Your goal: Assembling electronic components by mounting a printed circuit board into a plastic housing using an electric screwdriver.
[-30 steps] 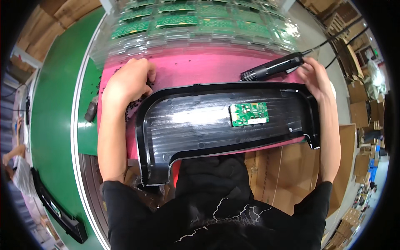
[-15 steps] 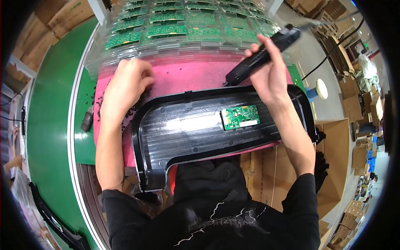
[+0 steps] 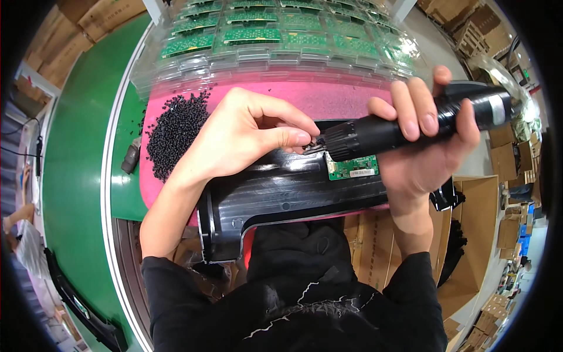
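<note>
Left hand (image 3: 243,134) pinches small dark parts (image 3: 316,143); right hand (image 3: 421,164) grips screwdriver (image 3: 370,135). Loose pinch could drop one onto circuit board (image 3: 355,166).

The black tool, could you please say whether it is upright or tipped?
Tipped: the right hand holds the black tool sideways, pointing toward the left hand.
</note>
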`<action>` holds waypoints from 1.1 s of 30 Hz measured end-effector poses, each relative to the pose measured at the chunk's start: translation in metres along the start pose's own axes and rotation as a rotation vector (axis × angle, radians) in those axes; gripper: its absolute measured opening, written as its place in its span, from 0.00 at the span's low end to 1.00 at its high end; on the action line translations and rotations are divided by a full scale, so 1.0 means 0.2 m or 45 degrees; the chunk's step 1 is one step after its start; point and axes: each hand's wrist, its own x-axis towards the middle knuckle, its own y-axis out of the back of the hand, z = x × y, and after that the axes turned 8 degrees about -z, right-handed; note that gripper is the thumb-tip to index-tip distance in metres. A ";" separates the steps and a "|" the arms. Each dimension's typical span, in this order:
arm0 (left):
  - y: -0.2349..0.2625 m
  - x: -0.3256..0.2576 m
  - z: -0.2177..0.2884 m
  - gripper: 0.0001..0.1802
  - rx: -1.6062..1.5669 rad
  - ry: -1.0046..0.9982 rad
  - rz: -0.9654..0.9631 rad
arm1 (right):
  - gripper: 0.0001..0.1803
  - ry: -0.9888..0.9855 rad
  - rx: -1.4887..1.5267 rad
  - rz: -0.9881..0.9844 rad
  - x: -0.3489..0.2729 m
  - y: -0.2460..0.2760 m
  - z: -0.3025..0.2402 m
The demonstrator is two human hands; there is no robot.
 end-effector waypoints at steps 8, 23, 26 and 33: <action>-0.01 -0.01 -0.01 0.12 -0.129 -0.240 0.081 | 0.19 0.198 -0.276 -0.322 -0.05 -0.08 -0.12; -0.06 -0.01 -0.07 0.19 0.598 -0.691 -0.027 | 0.21 0.169 -0.257 -0.429 -0.05 -0.06 -0.09; -0.08 0.02 -0.08 0.19 0.650 -0.740 -0.060 | 0.22 -0.069 -0.332 -0.555 0.00 -0.07 -0.17; -0.10 0.02 -0.11 0.19 0.564 -0.602 -0.002 | 0.22 -0.004 -0.236 -0.467 -0.06 -0.03 -0.17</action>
